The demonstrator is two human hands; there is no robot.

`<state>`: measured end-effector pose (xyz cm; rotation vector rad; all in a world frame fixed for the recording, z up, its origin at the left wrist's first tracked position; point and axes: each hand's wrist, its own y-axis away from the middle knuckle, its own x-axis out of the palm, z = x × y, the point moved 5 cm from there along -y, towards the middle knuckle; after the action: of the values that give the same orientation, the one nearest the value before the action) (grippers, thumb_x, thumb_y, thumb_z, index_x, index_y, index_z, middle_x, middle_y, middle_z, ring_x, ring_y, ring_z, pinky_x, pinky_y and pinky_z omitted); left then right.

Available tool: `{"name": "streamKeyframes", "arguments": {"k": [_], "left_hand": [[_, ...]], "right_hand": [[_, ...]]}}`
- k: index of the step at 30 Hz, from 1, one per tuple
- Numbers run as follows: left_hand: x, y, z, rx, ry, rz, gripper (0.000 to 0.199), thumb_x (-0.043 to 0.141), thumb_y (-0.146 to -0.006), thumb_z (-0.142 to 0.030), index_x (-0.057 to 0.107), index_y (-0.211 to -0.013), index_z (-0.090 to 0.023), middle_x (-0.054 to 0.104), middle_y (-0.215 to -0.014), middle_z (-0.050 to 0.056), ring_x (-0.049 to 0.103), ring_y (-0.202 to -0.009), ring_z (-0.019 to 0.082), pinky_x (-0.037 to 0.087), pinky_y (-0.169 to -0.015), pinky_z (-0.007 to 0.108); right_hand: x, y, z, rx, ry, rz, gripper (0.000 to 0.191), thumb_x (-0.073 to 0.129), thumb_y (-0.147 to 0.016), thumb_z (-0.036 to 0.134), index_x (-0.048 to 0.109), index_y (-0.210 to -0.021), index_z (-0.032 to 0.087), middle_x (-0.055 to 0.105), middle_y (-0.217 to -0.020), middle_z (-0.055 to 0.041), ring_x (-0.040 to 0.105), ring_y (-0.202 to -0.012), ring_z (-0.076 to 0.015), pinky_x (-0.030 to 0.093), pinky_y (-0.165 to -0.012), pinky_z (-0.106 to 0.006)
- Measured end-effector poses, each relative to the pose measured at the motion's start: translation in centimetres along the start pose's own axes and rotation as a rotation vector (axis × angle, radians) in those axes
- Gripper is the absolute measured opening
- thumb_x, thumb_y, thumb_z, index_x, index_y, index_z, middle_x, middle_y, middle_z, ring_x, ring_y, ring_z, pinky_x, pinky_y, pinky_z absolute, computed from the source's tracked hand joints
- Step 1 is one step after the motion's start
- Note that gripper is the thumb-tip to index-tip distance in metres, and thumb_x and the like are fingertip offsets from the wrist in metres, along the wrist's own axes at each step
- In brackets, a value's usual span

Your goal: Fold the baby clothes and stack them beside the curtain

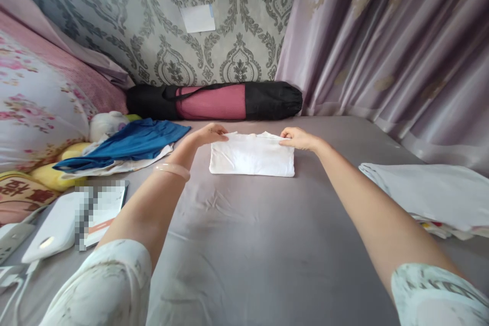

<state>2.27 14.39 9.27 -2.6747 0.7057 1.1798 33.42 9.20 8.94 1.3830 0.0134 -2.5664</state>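
A white cloth (252, 157), folded into a flat rectangle, lies on the grey sheet (275, 234) in front of me. My left hand (213, 134) pinches its far left corner between thumb and fingers. At the far right corner my right hand (297, 138) is closed on the same cloth. Small raised bits of fabric show along the far edge between the two hands. The near edge rests flat on the sheet.
Blue clothing (141, 142) lies to the left, beside plush toys. Nearer are a white device (57, 224), a booklet (105, 214) and cables. Folded white fabric (431, 191) sits at the right. A black and pink roll (214, 102) lies along the wall.
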Motion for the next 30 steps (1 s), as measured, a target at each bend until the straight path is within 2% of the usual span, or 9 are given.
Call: {"name": "streamKeyframes", "arguments": {"k": [5,8,11,13,15,19,22,26,30], "left_hand": [[-2.2,2.6,-2.9,0.083,-0.01,-0.055,0.027,0.063,-0.073,-0.036,0.071,-0.09,-0.017,0.07,-0.081,0.002,0.062,-0.078,0.017,0.048,-0.07,0.028],[-3.0,4.2,-4.2,0.14,-0.019,-0.194,0.028,0.061,-0.075,-0.035,0.068,-0.094,-0.015,0.068,-0.085,0.004,0.061,-0.078,0.016,0.047,-0.071,0.027],[-2.7,6.1,-4.7,0.165,-0.121,-0.365,0.028,0.059,-0.077,-0.033,0.066,-0.097,-0.015,0.067,-0.088,0.004,0.059,-0.081,0.016,0.046,-0.077,0.029],[-1.7,7.6,-4.6,0.158,-0.224,-0.429,0.027,0.058,-0.078,-0.032,0.066,-0.098,-0.016,0.068,-0.091,0.004,0.059,-0.084,0.017,0.044,-0.085,0.033],[0.0,9.3,-4.3,0.155,-0.314,-0.43,0.024,0.057,-0.08,-0.031,0.066,-0.098,-0.018,0.068,-0.091,0.004,0.06,-0.086,0.019,0.04,-0.093,0.037],[3.9,12.7,-3.1,0.21,-0.439,-0.334,0.023,0.05,-0.085,-0.03,0.065,-0.1,-0.021,0.07,-0.088,0.004,0.061,-0.091,0.021,0.029,-0.105,0.043],[6.5,14.6,-2.0,0.259,-0.489,-0.294,0.024,0.046,-0.087,-0.027,0.065,-0.1,-0.023,0.07,-0.1,0.006,0.061,-0.1,0.022,0.024,-0.108,0.044],[8.8,16.0,-0.9,0.273,-0.525,-0.206,0.033,0.041,-0.082,-0.016,0.066,-0.102,-0.025,0.07,-0.107,0.006,0.06,-0.107,0.021,0.024,-0.108,0.045],[9.2,16.9,-0.7,0.297,-0.532,-0.141,0.045,0.041,-0.069,-0.008,0.066,-0.102,-0.026,0.069,-0.113,0.004,0.059,-0.112,0.021,0.024,-0.108,0.044]], "right_hand": [[-2.4,2.3,2.7,-0.149,-0.124,-0.044,0.025,0.06,-0.085,0.024,0.069,-0.106,0.017,0.073,-0.102,-0.0052,0.066,-0.093,-0.0204,0.051,-0.079,-0.029],[-3.5,3.4,3.7,-0.222,-0.064,-0.174,0.025,0.06,-0.084,0.027,0.072,-0.103,0.017,0.073,-0.099,-0.0041,0.064,-0.093,-0.022,0.05,-0.082,-0.032],[-3.0,5.2,4.2,-0.272,0.059,-0.321,0.027,0.057,-0.086,0.026,0.071,-0.107,0.017,0.071,-0.103,-0.0054,0.063,-0.096,-0.0232,0.046,-0.087,-0.034],[-1.5,6.8,4.2,-0.31,0.147,-0.345,0.027,0.053,-0.089,0.024,0.069,-0.11,0.019,0.07,-0.109,-0.007,0.06,-0.103,-0.0246,0.043,-0.091,-0.036],[0.5,8.6,4.0,-0.351,0.221,-0.331,0.028,0.049,-0.091,0.022,0.068,-0.11,0.02,0.068,-0.112,-0.0081,0.058,-0.107,-0.0254,0.041,-0.094,-0.037],[4.4,12.0,3.0,-0.415,0.315,-0.31,0.031,0.042,-0.093,0.018,0.067,-0.111,0.022,0.067,-0.115,-0.0083,0.057,-0.108,-0.025,0.038,-0.095,-0.038],[6.4,13.5,2.3,-0.449,0.371,-0.279,0.033,0.041,-0.092,0.016,0.067,-0.112,0.023,0.066,-0.118,-0.0083,0.055,-0.112,-0.0247,0.036,-0.098,-0.039],[7.7,14.7,1.8,-0.463,0.393,-0.236,0.037,0.039,-0.091,0.013,0.067,-0.114,0.022,0.065,-0.12,-0.0087,0.055,-0.112,-0.0243,0.038,-0.096,-0.037],[8.0,15.1,1.6,-0.447,0.393,-0.136,0.049,0.04,-0.081,0.005,0.066,-0.119,0.023,0.062,-0.126,-0.0069,0.054,-0.115,-0.0237,0.038,-0.097,-0.037]]}}
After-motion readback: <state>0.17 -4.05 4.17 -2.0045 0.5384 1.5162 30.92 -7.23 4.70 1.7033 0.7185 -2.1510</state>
